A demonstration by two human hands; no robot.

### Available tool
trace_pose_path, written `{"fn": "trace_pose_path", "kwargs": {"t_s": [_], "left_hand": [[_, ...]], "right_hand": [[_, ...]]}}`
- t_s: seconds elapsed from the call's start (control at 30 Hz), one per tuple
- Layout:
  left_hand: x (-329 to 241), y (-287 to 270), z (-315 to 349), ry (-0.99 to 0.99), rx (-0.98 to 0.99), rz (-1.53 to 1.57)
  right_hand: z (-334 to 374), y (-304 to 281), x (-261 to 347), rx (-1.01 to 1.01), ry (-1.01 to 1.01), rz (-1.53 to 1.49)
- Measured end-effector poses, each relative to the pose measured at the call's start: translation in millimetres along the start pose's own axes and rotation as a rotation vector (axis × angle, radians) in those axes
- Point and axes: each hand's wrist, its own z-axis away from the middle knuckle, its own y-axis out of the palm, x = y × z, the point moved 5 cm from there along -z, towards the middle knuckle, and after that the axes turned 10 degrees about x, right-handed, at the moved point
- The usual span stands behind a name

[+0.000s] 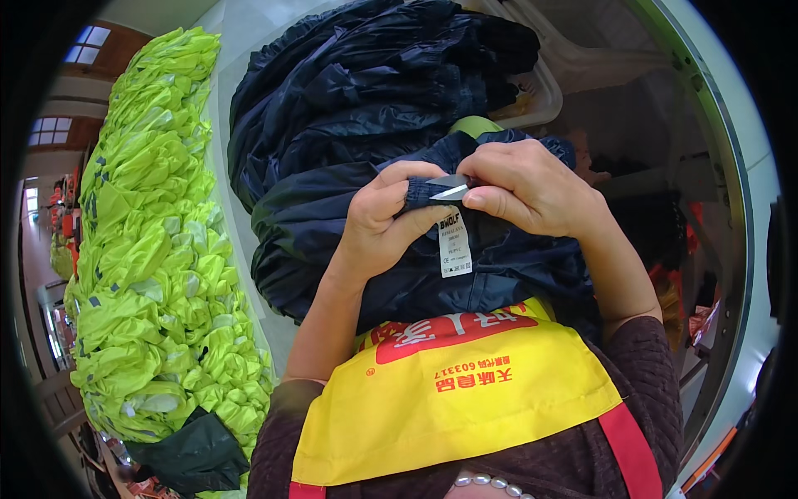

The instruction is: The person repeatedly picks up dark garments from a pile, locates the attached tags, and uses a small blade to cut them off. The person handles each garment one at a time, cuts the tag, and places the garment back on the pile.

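Observation:
Navy trousers or a similar garment [332, 279] with a gathered elastic edge lie bunched up in front of me. My left hand [378, 218] is closed, pinching that gathered edge between thumb and fingers. A white label [455, 249] hangs down from the cloth beside the left thumb. Thread snips [450, 193] sit in my right hand [536, 187], which is closed round them, hiding most of their handle. Their two pointed blades stand apart, right at the pinched edge. Whether a thread lies between the blades is too small to tell.
Beyond my hands more navy garments [357, 83] are heaped up. On the left runs a long pile of bright yellow-green garments [158, 249], a dark green cloth [195, 453] at its near end. A whitish plastic bin [544, 96] stands at the back right. My yellow apron [449, 407] borders the work.

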Motion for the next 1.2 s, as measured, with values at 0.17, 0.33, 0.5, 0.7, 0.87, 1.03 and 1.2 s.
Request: {"fn": "trace_pose_path", "kwargs": {"t_s": [0.17, 0.33, 0.5, 0.7, 0.87, 1.03, 1.2], "left_hand": [[1, -4, 1, -0.096, -0.015, -0.003], [10, -2, 4, -0.161, -0.094, 0.181], [11, -2, 2, -0.149, -0.064, 0.165], [9, 2, 1, -0.130, 0.007, 0.123], [4, -1, 0, -0.072, -0.044, 0.276], [-2, -4, 5, -0.114, -0.037, 0.203], [-25, -8, 6, -0.050, -0.058, -0.176]], "right_hand": [[-5, 4, -3, -0.016, 0.063, 0.020], [0, 5, -7, -0.051, 0.089, -0.079], [0, 4, -5, -0.031, 0.077, 0.015], [-7, 6, -4, 0.040, 0.088, -0.036], [-12, 3, -29, -0.168, 0.147, -0.305], [-39, 6, -36, -0.045, 0.079, -0.537], [-54, 30, -55, 0.239, 0.044, -0.935]]}}
